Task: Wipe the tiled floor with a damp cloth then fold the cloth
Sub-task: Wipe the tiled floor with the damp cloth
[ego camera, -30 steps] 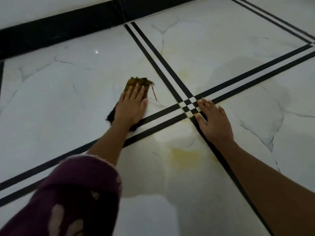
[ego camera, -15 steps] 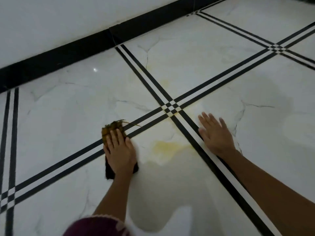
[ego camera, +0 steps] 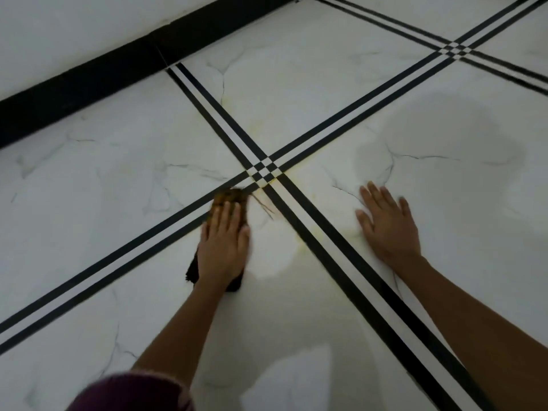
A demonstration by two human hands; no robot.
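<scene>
A dark cloth (ego camera: 230, 197) with a yellow-brown frayed front edge lies flat on the white marble tiled floor (ego camera: 98, 179). My left hand (ego camera: 223, 247) presses down on it, palm flat, covering most of it. The cloth sits just before the crossing of the black double stripes (ego camera: 264, 171). My right hand (ego camera: 386, 223) rests flat on the tile to the right of the stripes, fingers spread, holding nothing. A faint yellow stain (ego camera: 299, 243) shows on the floor between the two hands.
A black skirting board (ego camera: 89, 84) runs along the white wall at the back left. A second stripe crossing (ego camera: 456, 50) lies at the far right. A dark red sleeve (ego camera: 130, 393) fills the bottom left corner.
My left hand has slid the cloth forward and right, back up to the stripe crossing, after pulling it toward me. My right hand has stayed planted on the tile.
</scene>
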